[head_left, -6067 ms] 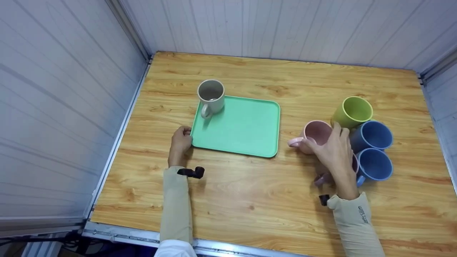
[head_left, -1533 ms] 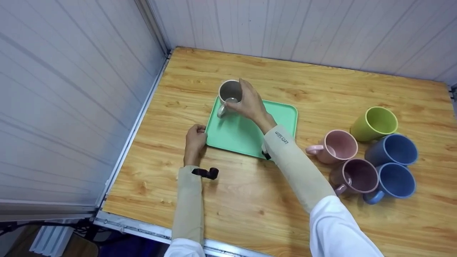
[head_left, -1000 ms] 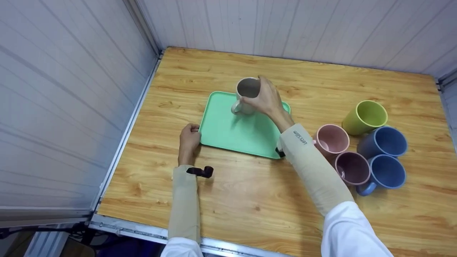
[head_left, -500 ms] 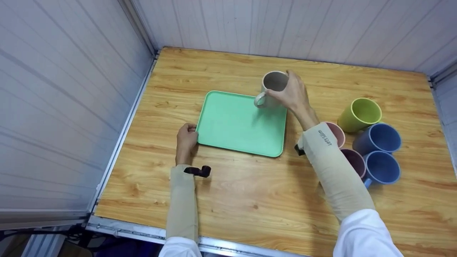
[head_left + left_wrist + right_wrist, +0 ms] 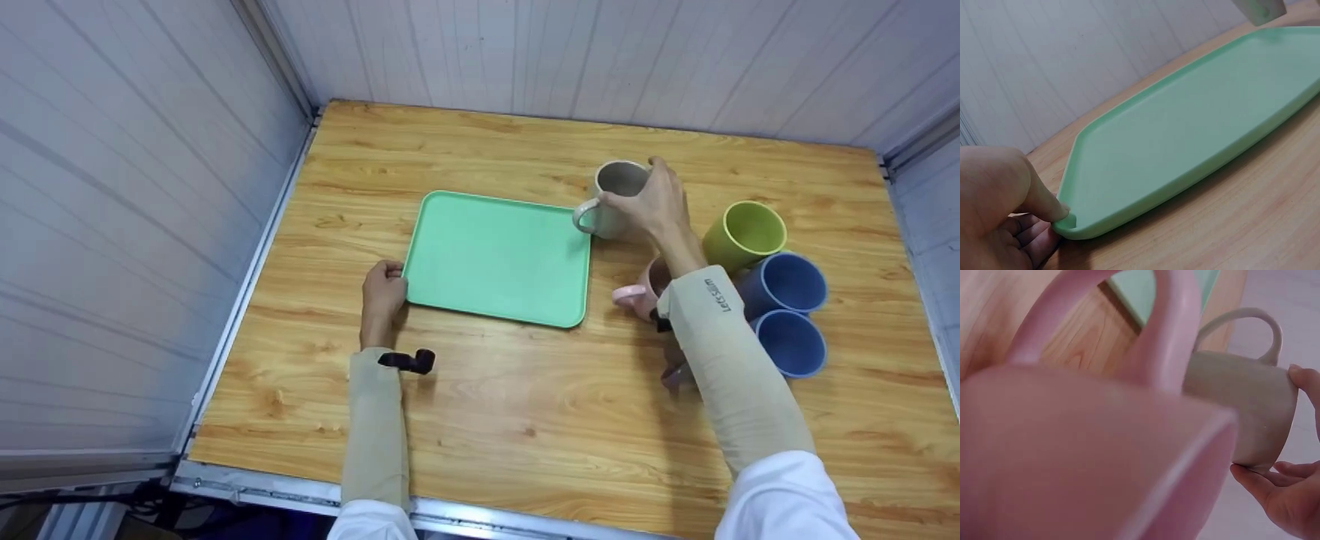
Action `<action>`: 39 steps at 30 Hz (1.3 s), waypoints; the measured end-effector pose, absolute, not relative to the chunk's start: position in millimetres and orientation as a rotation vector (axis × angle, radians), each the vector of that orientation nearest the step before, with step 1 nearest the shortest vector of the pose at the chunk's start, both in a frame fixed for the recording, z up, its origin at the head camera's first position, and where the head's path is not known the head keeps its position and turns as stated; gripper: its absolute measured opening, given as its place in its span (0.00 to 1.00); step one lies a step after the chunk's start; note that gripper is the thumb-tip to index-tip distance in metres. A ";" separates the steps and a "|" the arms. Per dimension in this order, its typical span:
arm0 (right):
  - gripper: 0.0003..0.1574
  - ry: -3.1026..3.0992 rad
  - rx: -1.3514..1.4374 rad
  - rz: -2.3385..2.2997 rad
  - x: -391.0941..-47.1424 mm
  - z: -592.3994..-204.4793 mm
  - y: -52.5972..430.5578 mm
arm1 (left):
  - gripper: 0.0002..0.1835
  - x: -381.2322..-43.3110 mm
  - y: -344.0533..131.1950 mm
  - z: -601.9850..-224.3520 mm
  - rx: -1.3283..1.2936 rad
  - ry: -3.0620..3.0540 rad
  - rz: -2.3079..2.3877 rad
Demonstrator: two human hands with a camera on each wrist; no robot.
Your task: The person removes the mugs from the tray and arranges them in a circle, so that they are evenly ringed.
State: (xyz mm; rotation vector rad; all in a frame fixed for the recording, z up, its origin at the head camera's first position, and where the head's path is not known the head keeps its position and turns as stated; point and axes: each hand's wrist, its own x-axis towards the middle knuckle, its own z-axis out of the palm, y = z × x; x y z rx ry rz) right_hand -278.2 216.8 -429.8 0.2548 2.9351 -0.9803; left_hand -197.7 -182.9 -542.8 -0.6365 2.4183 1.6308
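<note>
A light green tray (image 5: 499, 259) lies flat on the wooden table. My left hand (image 5: 381, 296) pinches its near left corner; the left wrist view has the thumb (image 5: 1050, 205) on the rim and the other fingers curled outside it. With thumb and fingers spread across its rim and side, my right hand (image 5: 656, 206) holds a grey mug (image 5: 611, 217) upright. That mug is at the tray's far right corner, its handle over the edge. Close beneath my right wrist stands a pink mug (image 5: 645, 289), partly hidden by the sleeve, which looms large in the right wrist view (image 5: 1072, 455).
Right of the pink mug stand a yellow-green mug (image 5: 742, 236) and two blue mugs (image 5: 793, 281), close together. A dark purple mug (image 5: 675, 375) is mostly hidden under my right forearm. White panels (image 5: 525, 60) wall the table at the back and sides.
My right hand gripped the grey mug at the tray's far left corner and carried it rightward across the tray to beyond its right edge. The left hand has stayed at the tray's corner.
</note>
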 end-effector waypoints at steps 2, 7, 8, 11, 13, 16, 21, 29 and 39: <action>0.67 2.925 0.272 -0.973 -276.8 -429.2 222.9 | 0.20 -198.0 -183.2 -543.5 -0.642 2.402 1.642; 0.67 2.926 0.287 -0.933 -272.1 -429.9 237.2 | 0.20 -198.0 -183.5 -543.4 -0.654 2.400 1.651; 0.67 2.928 0.286 -0.921 -271.3 -430.4 239.9 | 0.20 -198.0 -183.5 -543.1 -0.659 2.398 1.659; 0.67 2.927 0.287 -0.890 -269.3 -430.4 246.5 | 0.20 -198.3 -183.5 -542.4 -0.668 2.386 1.675; 0.66 2.923 0.286 -0.867 -268.2 -429.6 250.6 | 0.20 -198.5 -183.4 -542.5 -0.670 2.376 1.678; 0.65 2.918 0.281 -0.843 -266.6 -427.3 254.7 | 0.21 -198.7 -183.9 -543.1 -0.668 2.378 1.661; 0.65 2.885 0.305 -0.812 -263.4 -424.4 258.6 | 0.21 -197.6 -184.1 -543.7 -0.668 2.377 1.647; 0.68 2.866 0.320 -0.715 -259.6 -418.3 263.7 | 0.21 -197.3 -183.1 -542.0 -0.657 2.398 1.635; 0.67 2.845 0.339 -0.665 -250.7 -412.1 266.9 | 0.22 -196.6 -182.4 -541.6 -0.656 2.398 1.640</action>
